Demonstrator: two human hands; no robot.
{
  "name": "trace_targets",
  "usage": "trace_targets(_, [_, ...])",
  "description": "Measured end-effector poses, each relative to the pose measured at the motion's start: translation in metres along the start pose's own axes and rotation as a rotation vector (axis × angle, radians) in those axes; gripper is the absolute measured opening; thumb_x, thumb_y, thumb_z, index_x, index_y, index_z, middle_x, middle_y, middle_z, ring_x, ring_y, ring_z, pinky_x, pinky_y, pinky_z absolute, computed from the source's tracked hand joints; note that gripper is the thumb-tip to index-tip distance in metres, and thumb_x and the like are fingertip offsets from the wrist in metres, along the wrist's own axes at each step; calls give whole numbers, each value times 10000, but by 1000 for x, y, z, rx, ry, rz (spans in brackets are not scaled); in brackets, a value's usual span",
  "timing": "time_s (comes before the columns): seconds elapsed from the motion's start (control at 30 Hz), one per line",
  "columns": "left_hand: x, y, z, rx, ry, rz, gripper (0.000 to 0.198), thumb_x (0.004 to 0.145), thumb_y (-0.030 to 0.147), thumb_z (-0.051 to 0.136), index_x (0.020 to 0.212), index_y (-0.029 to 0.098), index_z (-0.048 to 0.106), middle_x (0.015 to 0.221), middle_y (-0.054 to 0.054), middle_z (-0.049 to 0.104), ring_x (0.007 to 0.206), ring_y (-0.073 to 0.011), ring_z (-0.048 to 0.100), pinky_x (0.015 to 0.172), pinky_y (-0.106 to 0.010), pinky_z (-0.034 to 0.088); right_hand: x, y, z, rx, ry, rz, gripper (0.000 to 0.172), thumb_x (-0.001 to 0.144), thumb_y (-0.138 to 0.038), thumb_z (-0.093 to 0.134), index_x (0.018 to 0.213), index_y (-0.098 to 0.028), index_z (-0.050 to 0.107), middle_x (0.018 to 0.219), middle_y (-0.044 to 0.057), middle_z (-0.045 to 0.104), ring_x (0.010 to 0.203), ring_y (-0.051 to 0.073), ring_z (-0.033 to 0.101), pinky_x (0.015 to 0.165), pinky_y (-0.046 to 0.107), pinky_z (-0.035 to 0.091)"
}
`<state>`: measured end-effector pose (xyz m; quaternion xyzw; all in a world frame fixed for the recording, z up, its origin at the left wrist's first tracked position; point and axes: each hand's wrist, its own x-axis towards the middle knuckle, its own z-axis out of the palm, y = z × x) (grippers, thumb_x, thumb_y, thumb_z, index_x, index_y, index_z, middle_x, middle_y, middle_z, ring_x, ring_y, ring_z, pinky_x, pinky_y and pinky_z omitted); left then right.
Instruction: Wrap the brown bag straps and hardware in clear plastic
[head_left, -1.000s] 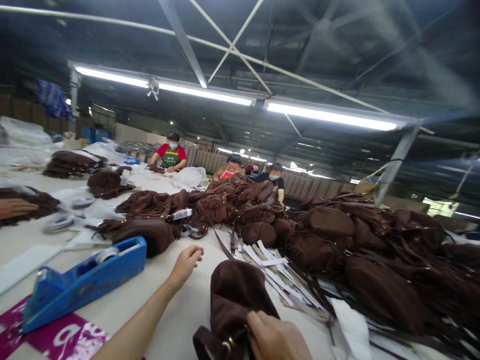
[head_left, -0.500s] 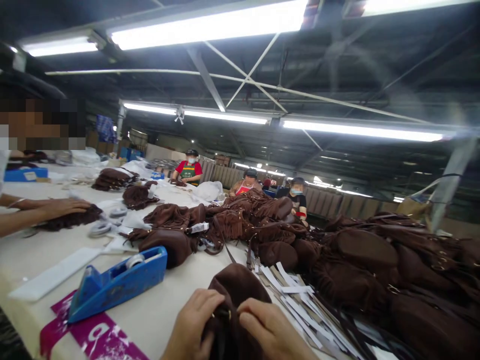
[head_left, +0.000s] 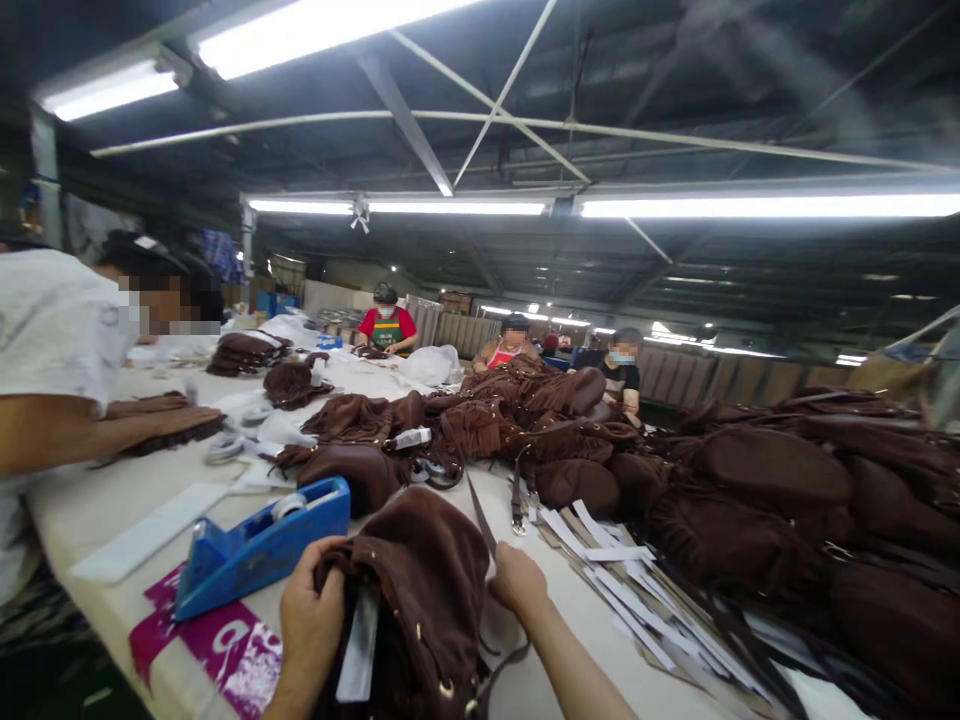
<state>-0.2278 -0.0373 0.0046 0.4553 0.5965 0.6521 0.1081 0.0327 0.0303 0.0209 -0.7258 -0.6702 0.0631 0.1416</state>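
Observation:
In front of me a brown bag [head_left: 435, 560] is tilted, with gold-coloured eyelets near its lower edge. My left hand [head_left: 313, 610] grips the bag's rim at the left, thumb and fingers closed on it. A pale strip [head_left: 360, 645] shows at the bag's opening beside that hand. My right hand [head_left: 519, 582] is closed on the bag's brown strap [head_left: 480, 512], to the right of the bag. One end of the strap stands up above the fist, and a loop hangs below it.
A blue tape dispenser [head_left: 259, 545] stands left on a purple printed sheet [head_left: 225, 650]. Brown bags [head_left: 772, 480] are heaped at the right and middle. Pale strips [head_left: 622, 590] lie right of my hand. A co-worker [head_left: 60, 340] leans over the table at left; others sit beyond.
The bag has come up and tipped open. My left hand has shifted left along its rim; my right hand has left the bag's body and holds the strap. The co-worker at left leans further in.

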Motion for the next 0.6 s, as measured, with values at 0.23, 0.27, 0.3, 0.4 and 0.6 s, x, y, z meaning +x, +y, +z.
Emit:
trace_targets(0.23, [-5,-4,3,257,-45,280,306,754,257,418,961,199,636,974,-73,666,916,-240,617,835,-357,498,-1,26,-5,-76,9,42,290,671,17,560,901,-135,651,945,193,689,936,326,681,784,424,499])
trace_targets(0.27, [-7,0,4,342,-83,343,331,752,217,422,995,199,646,1012,-81,661,952,-250,604,850,-376,487,-3,33,-8,-58,1,36,258,666,19,547,833,-149,649,901,175,700,909,327,688,775,432,503])
trace_targets(0.3, [-10,5,7,440,-107,409,383,739,169,432,1056,202,645,1076,-90,652,1016,-267,581,881,-404,466,-4,38,-9,-31,-1,21,237,668,18,528,774,-164,635,881,155,706,903,323,689,777,436,503])
trace_targets(0.4, [-17,25,14,685,-128,698,684,677,28,455,1319,258,507,1361,-89,517,1267,-316,414,1015,-491,335,-7,45,-13,80,-16,-48,172,684,-29,499,666,-190,557,798,88,704,877,283,693,745,387,518])
trace_targets(0.6, [-18,35,52,854,-597,1073,544,868,121,454,1370,330,436,1317,-120,561,1093,-309,587,878,-444,463,-14,80,-56,1219,-120,-217,278,732,-490,608,827,-233,564,754,28,631,690,197,669,707,347,535])
